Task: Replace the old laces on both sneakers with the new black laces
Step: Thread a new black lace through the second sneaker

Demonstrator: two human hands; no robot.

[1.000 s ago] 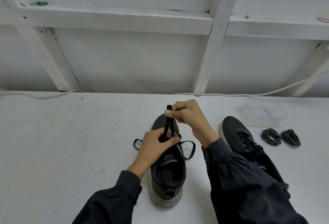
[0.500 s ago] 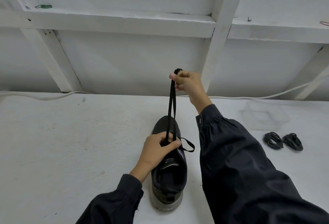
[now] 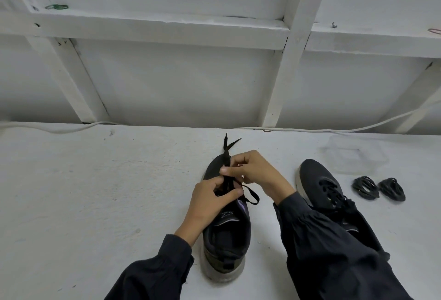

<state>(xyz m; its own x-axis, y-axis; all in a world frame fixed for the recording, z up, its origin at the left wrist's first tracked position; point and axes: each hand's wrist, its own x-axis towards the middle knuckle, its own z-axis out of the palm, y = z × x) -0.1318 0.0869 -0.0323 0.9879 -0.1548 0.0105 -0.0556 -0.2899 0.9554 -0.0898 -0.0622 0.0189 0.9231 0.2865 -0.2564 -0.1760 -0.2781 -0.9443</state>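
Head view: pinching lace [image 3: 226, 149] with left grip [image 3: 210, 202] and right grip [image 3: 257, 173], hiding eyelets of sneaker [image 3: 229, 233]; second sneaker [image 3: 317, 180] half-covered by sleeve [image 3: 334, 252].

the near sneaker [image 3: 226, 235] is showing matt knit cloth over a scuffed sole; its lace [image 3: 225, 154] is looking woven; the table [image 3: 95, 192] is showing rough white paint; the tub [image 3: 355, 156] is gleaming as clear plastic.
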